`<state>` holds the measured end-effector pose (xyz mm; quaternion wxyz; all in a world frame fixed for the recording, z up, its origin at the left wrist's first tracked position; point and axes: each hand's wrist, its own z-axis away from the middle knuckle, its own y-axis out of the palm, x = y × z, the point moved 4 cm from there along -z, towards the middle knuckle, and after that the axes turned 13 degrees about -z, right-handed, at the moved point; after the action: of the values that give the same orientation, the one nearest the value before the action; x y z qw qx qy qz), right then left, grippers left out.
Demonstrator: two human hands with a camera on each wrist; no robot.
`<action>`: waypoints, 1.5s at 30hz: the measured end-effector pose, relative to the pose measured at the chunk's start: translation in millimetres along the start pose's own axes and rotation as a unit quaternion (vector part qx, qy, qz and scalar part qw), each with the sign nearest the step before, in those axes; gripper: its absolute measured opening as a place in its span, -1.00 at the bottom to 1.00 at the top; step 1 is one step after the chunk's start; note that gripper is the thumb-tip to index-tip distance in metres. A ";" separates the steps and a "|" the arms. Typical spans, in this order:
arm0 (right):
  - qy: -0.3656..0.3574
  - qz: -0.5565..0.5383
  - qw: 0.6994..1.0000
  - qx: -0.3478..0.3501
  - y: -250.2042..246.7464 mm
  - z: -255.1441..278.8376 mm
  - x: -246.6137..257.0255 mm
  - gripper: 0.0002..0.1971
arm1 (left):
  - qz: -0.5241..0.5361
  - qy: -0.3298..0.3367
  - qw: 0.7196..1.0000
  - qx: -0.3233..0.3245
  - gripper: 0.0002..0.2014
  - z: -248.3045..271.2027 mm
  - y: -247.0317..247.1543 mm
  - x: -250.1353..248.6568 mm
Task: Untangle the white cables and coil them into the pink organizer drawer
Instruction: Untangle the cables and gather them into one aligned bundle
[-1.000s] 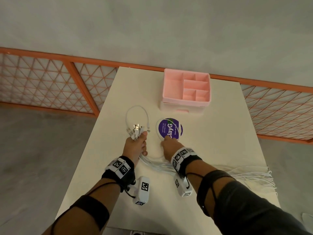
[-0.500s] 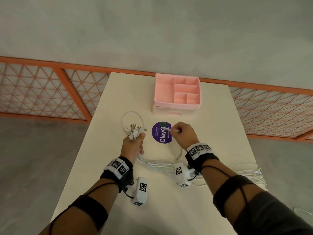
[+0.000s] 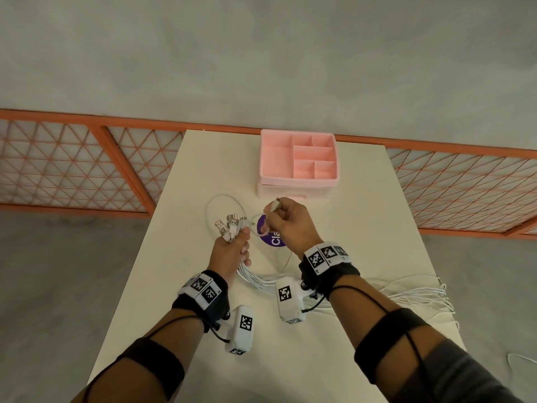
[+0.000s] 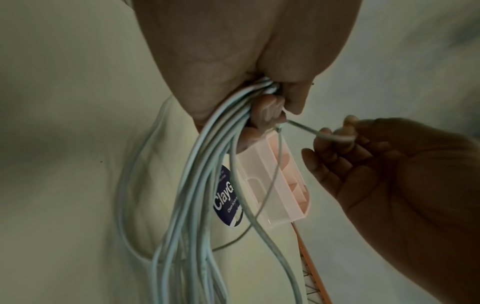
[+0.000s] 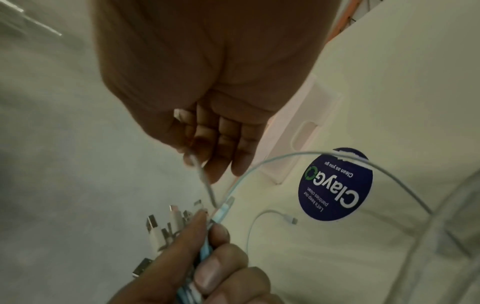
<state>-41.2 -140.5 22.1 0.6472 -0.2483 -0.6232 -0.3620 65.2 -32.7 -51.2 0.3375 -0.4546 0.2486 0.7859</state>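
Two hands work above the cream table (image 3: 363, 228), shown from nearest to farthest. Nearest, a loose trail of white cables (image 3: 406, 289) runs across the table toward its right edge. The left hand (image 3: 232, 251) is clenched around the gathered bundle, its plugs (image 3: 229, 225) fanning out above the fist; the left wrist view shows the strands hanging below the grip. The right hand (image 3: 290, 225) pinches one cable end (image 3: 274, 205) between thumb and fingertips, lifted clear of the bundle, over a round purple sticker (image 3: 273, 238). A single cable loop (image 3: 223, 210) lies on the table beyond the left hand. Farthest, the pink organizer (image 3: 299, 161) stands with its drawer front apparently closed. Judged good practice: keep the left grip firm while drawing the single strand out slowly along its length, easing off if it snags, so neighbouring cables are not dragged into a tighter knot.
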 end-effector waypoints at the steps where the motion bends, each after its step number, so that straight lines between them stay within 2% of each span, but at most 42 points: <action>1: -0.001 0.035 0.999 -0.005 -1.1 -0.4 -0.4 -0.91 | 0.004 -0.003 1.000 -0.003 -0.84 0.2 -1.3 1.8; 3: 0.008 0.106 0.994 0.007 -1.9 -0.5 -3.6 -0.86 | 0.008 -0.001 1.000 -0.005 -0.84 0.4 -2.4 3.0; 7: 0.027 0.224 0.970 0.088 8.4 9.5 -15.4 -0.76 | -0.010 0.033 0.999 -0.011 -0.79 1.3 1.1 -2.8; 10: 0.050 0.217 0.973 0.067 12.3 14.4 -20.8 -0.79 | -0.021 0.057 0.998 -0.021 -0.76 1.9 5.6 -7.0; 13: 0.067 0.197 0.978 0.034 13.3 14.8 -22.1 -0.72 | -0.023 0.065 0.997 -0.017 -0.74 3.0 9.3 -7.8; 16: 0.042 0.256 0.965 0.031 15.4 12.1 -20.1 -0.68 | -0.044 0.084 0.995 -0.002 -0.73 5.4 14.4 -10.2; 21: -0.021 0.342 0.928 0.149 28.7 19.6 -22.3 -0.85 | -0.064 0.080 0.994 -0.048 -0.68 1.0 11.9 -11.7; 23: -0.030 0.359 0.918 0.167 27.8 24.6 -26.2 -0.80 | -0.054 0.066 0.994 -0.065 -0.73 -2.8 11.0 -8.4; 26: -0.020 0.326 0.932 0.159 21.3 28.4 -27.6 -0.74 | -0.021 0.038 0.994 -0.095 -0.70 -6.0 9.0 -4.0; 28: -0.003 0.314 0.941 0.127 12.8 29.3 -26.6 -0.75 | 0.014 0.026 0.993 -0.111 -0.72 -4.9 8.6 -5.7; 31: 0.013 0.295 0.951 0.091 -0.5 27.7 -28.0 -0.83 | 0.044 0.036 0.994 -0.091 -0.80 1.1 11.8 -12.0; 35: 0.011 0.269 0.959 0.084 -1.5 29.3 -24.5 -0.89 | 0.057 0.048 0.993 -0.092 -0.73 3.3 15.2 -17.5; 38: 0.006 0.267 0.959 0.095 5.8 31.3 -24.0 -0.89 | 0.052 0.053 0.993 -0.091 -0.69 -0.2 15.9 -18.5; 41: 0.008 0.273 0.957 0.093 6.0 31.7 -25.1 -0.88 | -0.012 0.074 0.995 -0.067 -0.76 -3.7 15.3 -14.8; 43: 0.004 0.310 0.946 0.096 2.0 30.8 -27.1 -0.90 | -0.030 0.075 0.995 -0.060 -0.79 -3.5 14.3 -12.7; 45: 0.027 0.373 0.924 0.084 -10.4 27.4 -33.2 -0.94 | 0.006 0.075 0.996 -0.054 -0.79 0.1 13.5 -16.0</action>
<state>-65.2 -120.5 -9.3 0.7706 -0.3978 -0.4956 -0.0475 60.6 -46.3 -35.9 0.2887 -0.5282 0.2333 0.7637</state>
